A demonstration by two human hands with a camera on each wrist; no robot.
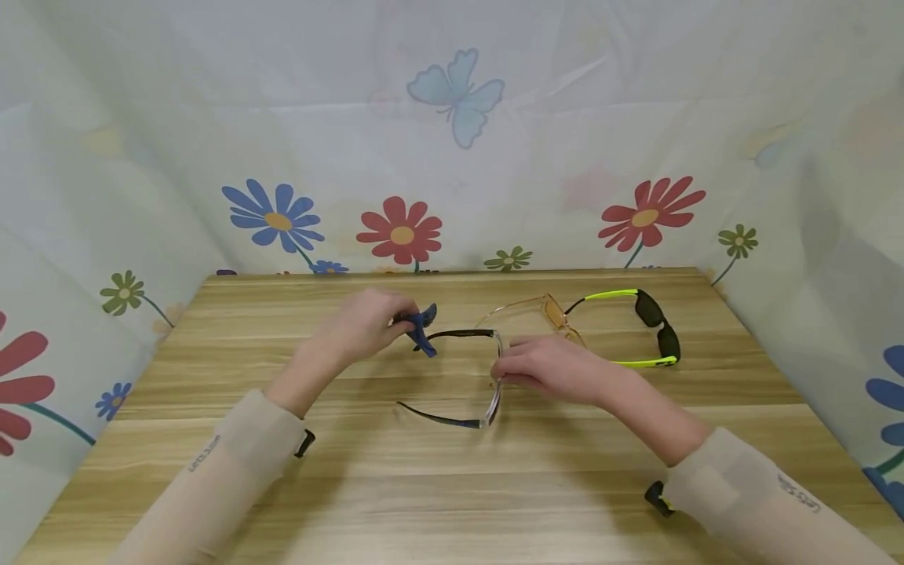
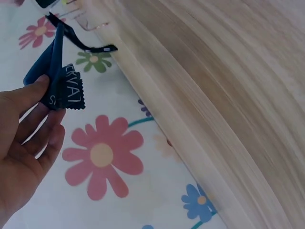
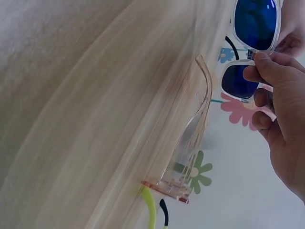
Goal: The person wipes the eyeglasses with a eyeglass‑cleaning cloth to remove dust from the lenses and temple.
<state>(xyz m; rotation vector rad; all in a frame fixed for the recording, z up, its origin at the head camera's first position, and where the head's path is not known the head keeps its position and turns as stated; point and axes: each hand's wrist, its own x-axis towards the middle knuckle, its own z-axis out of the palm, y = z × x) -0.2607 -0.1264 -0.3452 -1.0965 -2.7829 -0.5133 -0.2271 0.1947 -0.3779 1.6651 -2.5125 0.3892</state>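
My left hand point(image 1: 367, 328) pinches a dark blue cloth point(image 1: 422, 336) between thumb and fingers. The left wrist view shows white lettering and a zigzag edge on this cloth point(image 2: 69, 90). At the bridge, my right hand point(image 1: 554, 367) grips sunglasses point(image 1: 492, 404) with a clear frame and dark temples. Their blue mirrored lenses point(image 3: 257, 24) face the right wrist camera. Both temples are unfolded and point left, one of them ending beside the cloth. Whether cloth and temple touch, I cannot tell. Fingers hide part of the frame.
Behind the right hand lie glasses with amber lenses point(image 1: 553, 311) and a thin clear frame. Right of them are dark sunglasses with neon yellow temples point(image 1: 636, 293). A flowered cloth backdrop point(image 1: 459, 173) rises behind the wooden table point(image 1: 438, 502).
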